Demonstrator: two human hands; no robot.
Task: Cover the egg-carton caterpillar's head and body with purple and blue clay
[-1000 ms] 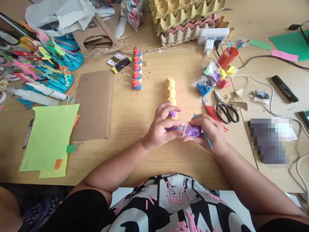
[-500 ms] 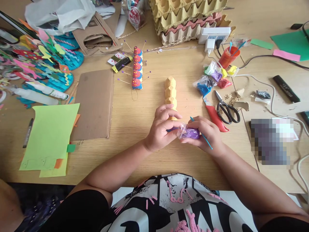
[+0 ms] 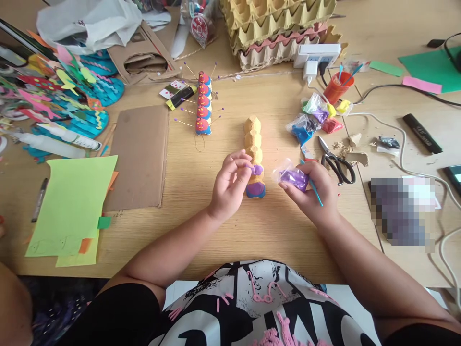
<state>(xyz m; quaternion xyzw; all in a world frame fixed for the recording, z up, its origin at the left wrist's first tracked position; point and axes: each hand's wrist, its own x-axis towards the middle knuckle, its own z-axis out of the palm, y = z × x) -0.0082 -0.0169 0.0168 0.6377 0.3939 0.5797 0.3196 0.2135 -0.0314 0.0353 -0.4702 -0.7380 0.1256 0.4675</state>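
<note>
Between the thumb and fingers of my left hand (image 3: 232,185) is a small lump of purple clay (image 3: 256,170). Behind and below it lies a strip of yellow egg carton (image 3: 253,139), its near cup covered in purple and blue clay. My right hand (image 3: 317,192) is closed on a clear bag of purple clay (image 3: 293,179), with a light blue clay tool (image 3: 316,191) also held in it. Farther back on the left lies a finished-looking caterpillar (image 3: 204,108) in red and blue, with purple-tipped sticks at its sides.
Black-handled scissors (image 3: 336,163) and wood shavings lie right of my right hand. Behind them are bags of coloured clay (image 3: 302,132) and a red cup (image 3: 337,86). Egg trays (image 3: 277,29) are stacked at the back; cardboard (image 3: 139,158) and green paper (image 3: 72,202) lie left.
My hands have moved apart. The left has drawn a piece of purple clay out of the bag, and the right has shifted right with the bag and tool. The strip's near end now shows.
</note>
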